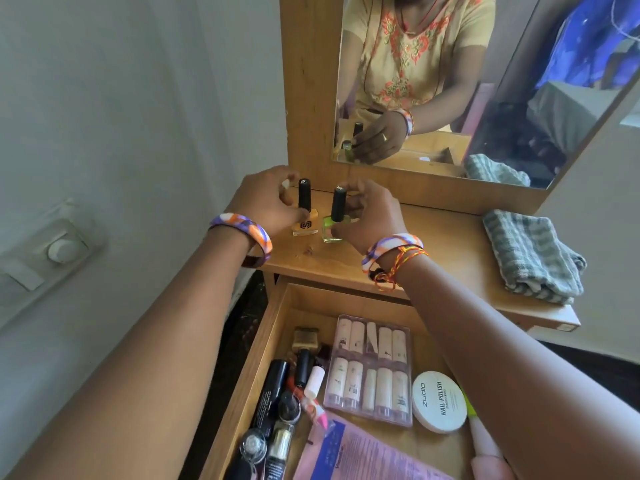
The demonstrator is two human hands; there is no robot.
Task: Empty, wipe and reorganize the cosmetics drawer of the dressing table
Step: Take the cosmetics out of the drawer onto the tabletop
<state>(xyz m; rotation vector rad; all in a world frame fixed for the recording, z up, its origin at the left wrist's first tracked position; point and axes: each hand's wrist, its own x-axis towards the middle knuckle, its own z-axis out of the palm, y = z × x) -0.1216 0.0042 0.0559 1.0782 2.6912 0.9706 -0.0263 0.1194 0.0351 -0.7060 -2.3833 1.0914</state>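
Pinching the base of the orange nail polish bottle (305, 216), the left hand (268, 199) has thumb and fingers (300, 213) curled around it; bottle upright on the table (433, 244), black cap up. Right hand (372, 216) likewise grips the green nail polish bottle (335, 221), fingers curled round its glass base, just beside the orange one. Both stand near the mirror (467, 81) frame. Folded striped cloth (533, 254) lies at the table's right end, well apart. Below, the drawer (263, 348) stands open, holding a clear box of small bottles (372, 368), a white round tub (439, 401), dark tubes and a pink leaflet (360, 455). Pale wall at left.
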